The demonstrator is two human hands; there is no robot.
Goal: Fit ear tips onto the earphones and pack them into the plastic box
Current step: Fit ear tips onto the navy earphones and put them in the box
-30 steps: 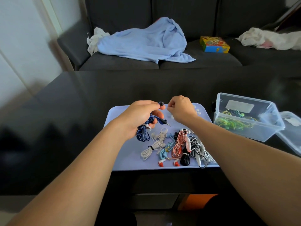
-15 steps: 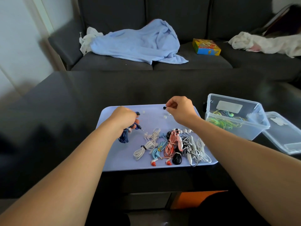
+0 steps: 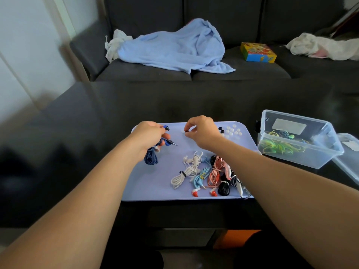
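Within the left hand (image 3: 148, 135), dark-blue coiled earphones (image 3: 151, 157), jack protruding.

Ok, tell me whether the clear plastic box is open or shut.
Open. The plastic box has no cover on top, its lid lies beside it on the table, and green earphones show inside.

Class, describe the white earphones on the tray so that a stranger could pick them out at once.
Find the pale blue tray on the dark table. Its near right part holds a row of coiled earphones. The white earphones are the leftmost coil there, the only all-white one, cinched by a black tie, beside the light blue coil.
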